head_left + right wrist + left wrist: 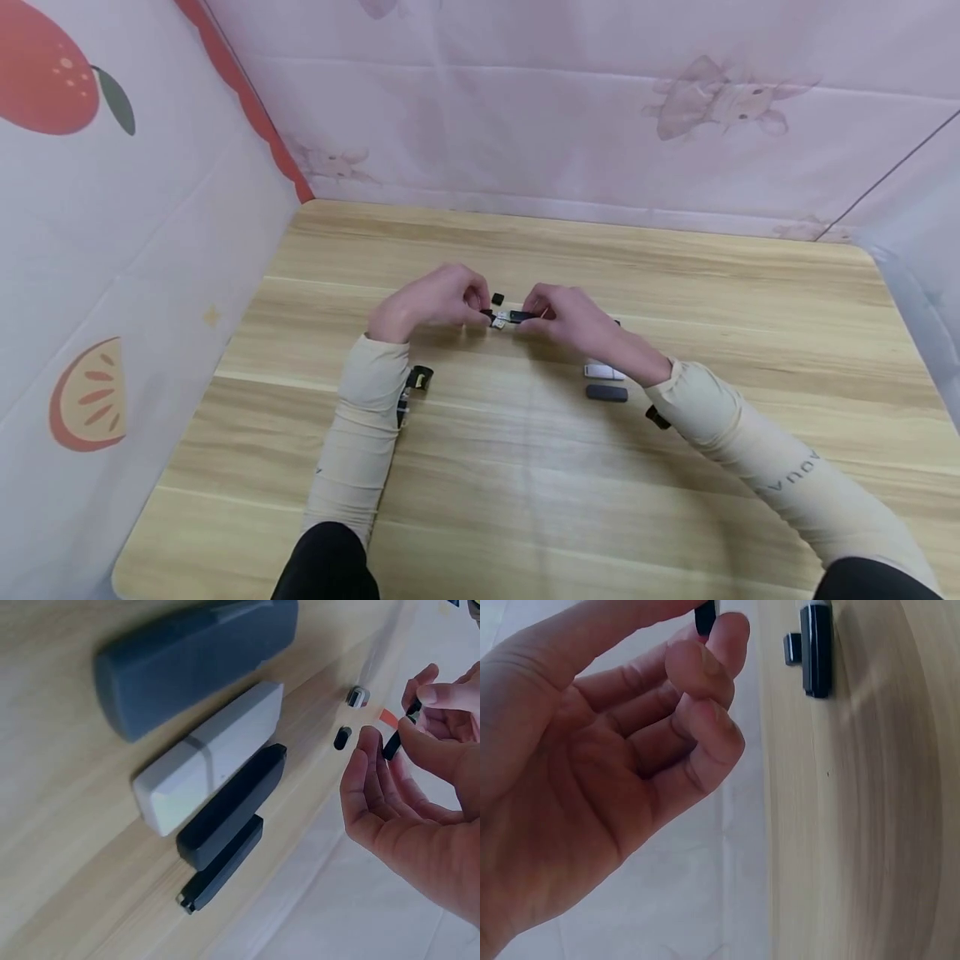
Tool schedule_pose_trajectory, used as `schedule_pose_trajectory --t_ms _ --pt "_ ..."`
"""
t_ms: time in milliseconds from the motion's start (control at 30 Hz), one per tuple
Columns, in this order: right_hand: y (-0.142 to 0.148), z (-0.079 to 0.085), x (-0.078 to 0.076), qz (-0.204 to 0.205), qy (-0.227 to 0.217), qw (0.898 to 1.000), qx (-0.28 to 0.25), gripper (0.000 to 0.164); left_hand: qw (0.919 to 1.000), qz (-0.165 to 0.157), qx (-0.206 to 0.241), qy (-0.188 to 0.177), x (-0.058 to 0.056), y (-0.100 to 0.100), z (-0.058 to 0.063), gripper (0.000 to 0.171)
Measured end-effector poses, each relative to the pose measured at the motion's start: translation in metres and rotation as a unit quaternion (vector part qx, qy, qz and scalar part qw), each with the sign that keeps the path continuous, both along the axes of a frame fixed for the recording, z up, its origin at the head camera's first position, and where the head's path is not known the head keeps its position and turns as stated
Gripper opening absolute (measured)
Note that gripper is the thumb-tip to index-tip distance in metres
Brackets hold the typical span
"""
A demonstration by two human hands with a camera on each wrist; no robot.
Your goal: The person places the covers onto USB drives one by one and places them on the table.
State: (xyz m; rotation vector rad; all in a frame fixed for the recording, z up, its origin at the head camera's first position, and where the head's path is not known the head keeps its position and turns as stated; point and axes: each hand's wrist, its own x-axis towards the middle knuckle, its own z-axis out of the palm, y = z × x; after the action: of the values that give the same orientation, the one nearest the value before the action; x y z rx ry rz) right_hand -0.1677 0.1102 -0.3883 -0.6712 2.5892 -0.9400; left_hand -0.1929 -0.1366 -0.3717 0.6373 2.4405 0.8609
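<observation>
Fingertips of my left hand (442,298) pinch a small black piece (487,315). Facing it, my right hand (572,315) pinches a black USB stick (519,317) between thumb and fingers, its metal end towards the left hand. The two held pieces are almost end to end. My left palm (592,765) faces the camera in the left wrist view, the other fingers loosely bent. Beneath the hands lie a small black cap (497,298) and a black stick (817,652) with a pale end, mostly hidden in the head view.
Right of the hands, a dark grey stick (202,664), a white stick (214,757), a black stick (234,806) and a thin black stick (223,862) lie side by side on the wooden table (525,500). Black items (420,377) show beside the left sleeve. Cloth walls (525,125) border the table.
</observation>
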Motion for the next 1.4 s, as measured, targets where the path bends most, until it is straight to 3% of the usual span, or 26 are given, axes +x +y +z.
schedule_pose_trajectory --t_ms 933,1167,1400 --pt "0.000 -0.003 0.004 0.019 -0.007 1.000 -0.018 0.013 0.9982 -0.054 -0.011 0.022 0.006 0.020 0.001 0.009" --pt "0.003 -0.002 0.003 0.026 -0.006 0.999 -0.018 0.014 0.9984 -0.050 -0.006 0.026 0.007 0.023 0.001 0.008" --pt "0.014 -0.005 -0.004 0.018 0.007 1.000 -0.017 0.016 0.9982 -0.030 0.004 0.051 0.007 0.024 0.000 0.011"
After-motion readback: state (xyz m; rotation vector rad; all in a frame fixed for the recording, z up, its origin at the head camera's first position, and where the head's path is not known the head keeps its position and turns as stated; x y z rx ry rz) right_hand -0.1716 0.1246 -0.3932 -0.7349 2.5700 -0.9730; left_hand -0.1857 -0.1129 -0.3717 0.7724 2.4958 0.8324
